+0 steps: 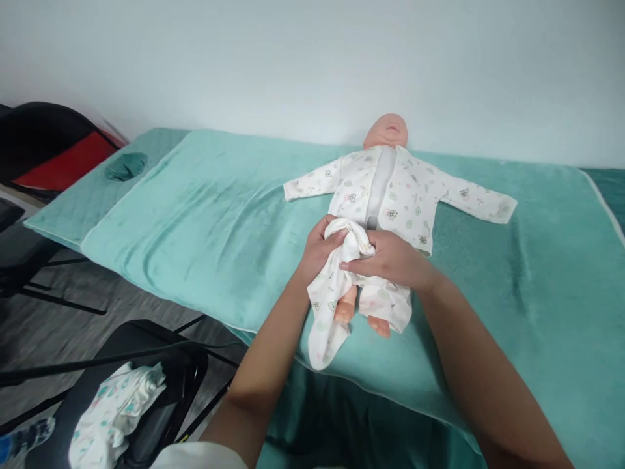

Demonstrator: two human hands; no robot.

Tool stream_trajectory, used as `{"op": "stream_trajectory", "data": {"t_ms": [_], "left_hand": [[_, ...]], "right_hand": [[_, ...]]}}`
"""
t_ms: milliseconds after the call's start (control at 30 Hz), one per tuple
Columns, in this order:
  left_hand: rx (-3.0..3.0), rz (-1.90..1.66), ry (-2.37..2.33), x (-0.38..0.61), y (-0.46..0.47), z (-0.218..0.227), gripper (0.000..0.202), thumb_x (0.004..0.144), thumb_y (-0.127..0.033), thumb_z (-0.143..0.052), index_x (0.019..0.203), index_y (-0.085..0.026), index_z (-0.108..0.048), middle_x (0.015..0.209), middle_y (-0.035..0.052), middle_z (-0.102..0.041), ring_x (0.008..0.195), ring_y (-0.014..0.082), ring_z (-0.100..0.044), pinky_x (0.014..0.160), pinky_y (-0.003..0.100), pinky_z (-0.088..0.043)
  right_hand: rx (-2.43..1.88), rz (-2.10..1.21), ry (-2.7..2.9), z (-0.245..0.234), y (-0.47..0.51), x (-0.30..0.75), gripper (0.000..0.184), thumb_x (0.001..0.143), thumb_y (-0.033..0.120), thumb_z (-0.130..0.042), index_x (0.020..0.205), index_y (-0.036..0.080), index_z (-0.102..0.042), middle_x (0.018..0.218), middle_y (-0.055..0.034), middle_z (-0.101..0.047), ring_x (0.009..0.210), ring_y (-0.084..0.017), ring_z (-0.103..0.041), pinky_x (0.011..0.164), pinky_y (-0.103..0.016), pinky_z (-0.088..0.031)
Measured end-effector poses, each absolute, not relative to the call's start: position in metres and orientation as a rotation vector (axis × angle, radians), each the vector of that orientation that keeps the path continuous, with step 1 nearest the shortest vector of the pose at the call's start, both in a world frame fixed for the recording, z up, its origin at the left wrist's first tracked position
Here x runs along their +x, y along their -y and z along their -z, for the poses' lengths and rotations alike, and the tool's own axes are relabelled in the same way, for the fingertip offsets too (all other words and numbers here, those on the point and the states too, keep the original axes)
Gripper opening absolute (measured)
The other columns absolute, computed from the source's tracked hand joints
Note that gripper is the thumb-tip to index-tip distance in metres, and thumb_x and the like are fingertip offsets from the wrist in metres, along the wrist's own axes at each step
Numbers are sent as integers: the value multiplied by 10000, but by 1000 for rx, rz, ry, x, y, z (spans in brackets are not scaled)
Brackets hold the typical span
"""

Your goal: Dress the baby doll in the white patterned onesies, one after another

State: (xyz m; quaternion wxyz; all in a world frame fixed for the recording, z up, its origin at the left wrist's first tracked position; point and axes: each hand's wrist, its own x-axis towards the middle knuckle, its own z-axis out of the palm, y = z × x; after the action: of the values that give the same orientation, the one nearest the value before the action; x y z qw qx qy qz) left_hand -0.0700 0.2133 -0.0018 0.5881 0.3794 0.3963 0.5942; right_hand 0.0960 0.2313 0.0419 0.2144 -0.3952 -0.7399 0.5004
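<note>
A baby doll [385,131] lies on its back on the green-covered bed, its head near the wall. Its white printed baby shirt [415,189] hangs unfastened at the front, sleeves spread to both sides. Over the doll's lower body are white printed baby pants [328,326], bunched at the top between my two hands. My left hand [319,249] grips the gathered cloth from the left, and my right hand [390,259] pinches it from the right. One doll foot pokes out of the right pant leg; the other foot lies bare beside the loose left leg.
The green bed cover [205,208] spreads widely to both sides, with a face hole [125,167] at its left end. A black chair [161,404] at lower left bears a folded printed garment [117,410] near a plastic bottle [29,440]. A red-and-black chair [68,159] stands farther back.
</note>
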Motion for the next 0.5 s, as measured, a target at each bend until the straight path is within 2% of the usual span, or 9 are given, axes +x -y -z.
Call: {"op": "stream_trajectory", "data": {"t_ms": [100,367,500], "left_hand": [[884,-1373,-890,-71,-213,1,464,692,-487,-857,770,-193,-507,663,-49,-479,577,71,-427,565,217,-385],[844,-1337,-890,-74,-215,5,454,697,-526,-841,817,-198,-551,709,-29,-537,608,97,-498,589,236,-442],[819,-1330,-857,-74,-218,10,469,680,-536,-859,822,-199,-566,719,-28,-569,620,101,-526,592,232,-449]], "right_hand": [[-1248,-1295,2050,-42,-228,93,219,794,388,-694,786,171,-663,754,-2,-638,694,-162,-549,603,-270,-394],[-1149,-1302,1901,-39,-230,96,182,855,316,-592,932,180,-683,857,-3,-671,794,-175,-589,688,-274,-431],[-1177,-1306,1844,-37,-231,97,132,861,303,-589,877,188,-653,788,5,-661,752,-168,-598,665,-268,-426]]}}
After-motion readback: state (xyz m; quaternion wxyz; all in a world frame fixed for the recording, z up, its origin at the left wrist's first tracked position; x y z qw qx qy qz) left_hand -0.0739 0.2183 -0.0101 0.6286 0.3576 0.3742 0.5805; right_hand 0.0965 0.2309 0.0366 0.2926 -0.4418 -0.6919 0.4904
